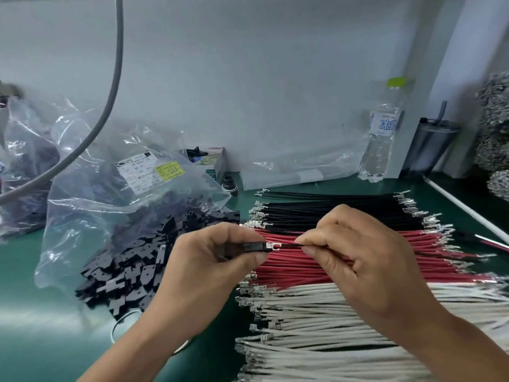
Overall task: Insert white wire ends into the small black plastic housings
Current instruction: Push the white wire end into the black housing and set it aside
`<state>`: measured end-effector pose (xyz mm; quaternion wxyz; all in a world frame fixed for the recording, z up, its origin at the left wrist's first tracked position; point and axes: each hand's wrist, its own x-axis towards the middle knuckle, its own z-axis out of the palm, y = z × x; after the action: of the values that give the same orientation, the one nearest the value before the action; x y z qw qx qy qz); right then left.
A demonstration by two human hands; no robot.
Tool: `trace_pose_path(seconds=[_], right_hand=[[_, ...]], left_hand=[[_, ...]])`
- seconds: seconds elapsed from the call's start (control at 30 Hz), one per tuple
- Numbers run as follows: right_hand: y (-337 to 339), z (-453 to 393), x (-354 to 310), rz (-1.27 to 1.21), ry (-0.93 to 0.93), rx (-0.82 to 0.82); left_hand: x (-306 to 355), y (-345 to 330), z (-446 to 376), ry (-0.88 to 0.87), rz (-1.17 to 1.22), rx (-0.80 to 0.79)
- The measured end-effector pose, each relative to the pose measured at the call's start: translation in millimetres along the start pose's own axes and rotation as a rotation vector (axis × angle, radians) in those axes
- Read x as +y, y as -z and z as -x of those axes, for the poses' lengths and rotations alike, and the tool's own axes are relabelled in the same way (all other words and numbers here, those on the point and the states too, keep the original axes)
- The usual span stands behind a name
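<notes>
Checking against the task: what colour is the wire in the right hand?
Black, not white; head view: wire, right hand.

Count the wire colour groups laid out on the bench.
3. Black wires at the back, red wires in the middle partly behind the hands, white wires nearest the camera. More may lie out of frame.

Bag label (146, 172) print illegible

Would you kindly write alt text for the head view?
The left hand pinches a small black plastic housing while the right hand feeds a dark wire's metal terminal towards it, above rows of black, red and white wires on a green table.
</notes>
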<state>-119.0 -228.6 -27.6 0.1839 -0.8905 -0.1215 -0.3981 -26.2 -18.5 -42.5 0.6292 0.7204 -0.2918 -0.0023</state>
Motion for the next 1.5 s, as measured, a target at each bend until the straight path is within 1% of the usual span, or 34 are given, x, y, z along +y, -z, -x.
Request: trace_pose_path(seconds=[0.27,0.4,0.47,0.57,0.63,0.83,0.97,1.03,1.27,1.43,1.5], right_hand=[[1,1,1,-0.021,-0.038,-0.041],[-1,1,0,-0.084,-0.046,-0.058],[-2,1,-1,-0.081,-0.052,-0.069],[-4,1,-1,0.010,-0.025,-0.092],[-5,1,-2,0.044,-0.014,-0.099],[-12,4,-5,-0.051,-0.059,-0.128],[-9,4,-1,-0.105,-0.142,-0.140],[-10,4,-1,-0.103,-0.153,-0.146],[-17,4,-5,-0.013,-0.050,-0.119],[-23,5,-7,-0.021,-0.006,-0.095],[-22,-1,-7,0.074,0.026,-0.037]], left_hand=[[6,-1,1,-0.010,0.080,-0.050],[7,-3,1,-0.005,0.123,-0.069],[8,-2,1,-0.034,0.071,-0.066],[8,-4,3,-0.091,-0.165,-0.023],[7,-5,3,-0.101,-0.233,0.000],[6,-5,5,-0.075,-0.118,-0.071],[5,-5,4,-0.046,-0.088,-0.076],[5,-5,4,-0.045,-0.091,-0.072],[6,-4,4,-0.050,-0.097,-0.075],[6,-3,4,-0.067,-0.101,-0.061],[6,-3,3,-0.024,-0.043,-0.057]])
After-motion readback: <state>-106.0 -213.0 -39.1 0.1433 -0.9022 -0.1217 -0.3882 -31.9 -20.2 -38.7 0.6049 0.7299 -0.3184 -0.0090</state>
